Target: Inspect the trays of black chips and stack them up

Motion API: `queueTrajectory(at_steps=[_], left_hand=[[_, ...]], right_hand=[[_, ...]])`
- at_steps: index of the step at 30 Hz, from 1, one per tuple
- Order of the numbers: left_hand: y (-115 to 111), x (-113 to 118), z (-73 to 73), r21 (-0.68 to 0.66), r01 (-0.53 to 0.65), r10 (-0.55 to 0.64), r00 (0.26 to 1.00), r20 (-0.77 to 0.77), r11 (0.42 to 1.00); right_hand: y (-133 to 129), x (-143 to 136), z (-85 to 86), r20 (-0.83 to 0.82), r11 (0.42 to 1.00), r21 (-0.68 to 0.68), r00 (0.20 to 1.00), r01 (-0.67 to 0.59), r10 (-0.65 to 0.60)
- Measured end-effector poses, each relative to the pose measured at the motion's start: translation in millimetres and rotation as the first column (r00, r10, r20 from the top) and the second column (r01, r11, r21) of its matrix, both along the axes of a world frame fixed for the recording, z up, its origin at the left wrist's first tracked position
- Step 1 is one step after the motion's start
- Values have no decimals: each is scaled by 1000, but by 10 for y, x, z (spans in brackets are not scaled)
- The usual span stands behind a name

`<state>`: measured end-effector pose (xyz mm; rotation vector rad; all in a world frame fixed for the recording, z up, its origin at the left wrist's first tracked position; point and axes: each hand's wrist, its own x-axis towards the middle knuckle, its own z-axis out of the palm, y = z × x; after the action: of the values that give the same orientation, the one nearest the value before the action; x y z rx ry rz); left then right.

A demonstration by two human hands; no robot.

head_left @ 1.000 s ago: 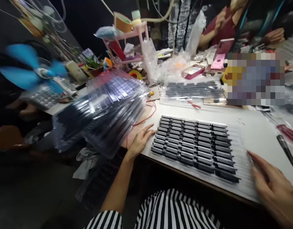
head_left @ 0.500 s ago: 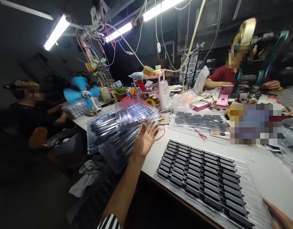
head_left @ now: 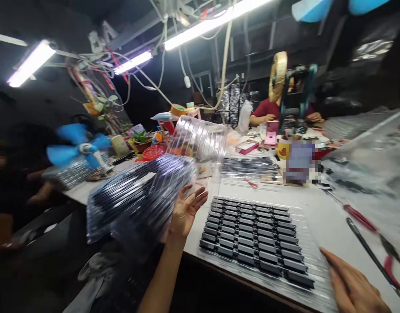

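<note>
A clear plastic tray [head_left: 309, 234] with rows of black, comb-like parts [head_left: 247, 241] lies flat near the table's front edge. My left hand [head_left: 185, 211] is raised at its left, palm up and fingers apart, holding nothing. Just above those fingertips, a clear ribbed tray [head_left: 200, 139] stands tilted; contact is unclear. Stacked bagged trays of dark strips [head_left: 138, 187] lie to the left. My right hand [head_left: 356, 282] is at the parts tray's right edge, fingers close together around a thin dark thing that I cannot make out.
Red-handled pliers [head_left: 361, 217] and a dark slim tool [head_left: 372, 252] lie at the right, beside clear plastic sheeting [head_left: 376, 161]. Behind are another strip tray [head_left: 248, 168], a yellow mug [head_left: 282, 148] and a person in red [head_left: 267, 109]. A blue fan [head_left: 85, 148] is left.
The view has swung right, bringing the pliers into sight. The clear ribbed tray now stands up and apart from the bagged stack. More of my right hand shows.
</note>
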<state>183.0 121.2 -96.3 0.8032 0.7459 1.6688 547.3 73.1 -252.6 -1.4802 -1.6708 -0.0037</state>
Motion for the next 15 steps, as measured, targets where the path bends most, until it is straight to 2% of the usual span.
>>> queueTrajectory(at_steps=[2, 4, 9, 11, 15], left_hand=[[17, -9, -43, -11, 42, -42, 998, -45, 999], [41, -1, -83, -25, 66, -68, 995, -73, 997], [20, 94, -154, -41, 111, -114, 991, -67, 993], [13, 132, -163, -32, 122, -123, 990, -65, 992], [13, 266, -155, -19, 108, -108, 993, -38, 994]], right_hand=[[-24, -103, 140, 10, 999, 9, 999, 34, -34], [-29, -152, 205, 4, 999, -2, 999, 44, -44], [-22, -98, 168, -46, 999, -42, 999, 12, -14], [-24, -91, 203, -82, 998, -61, 997, 6, -11], [-123, -285, 489, -158, 992, -79, 982, 96, -108]])
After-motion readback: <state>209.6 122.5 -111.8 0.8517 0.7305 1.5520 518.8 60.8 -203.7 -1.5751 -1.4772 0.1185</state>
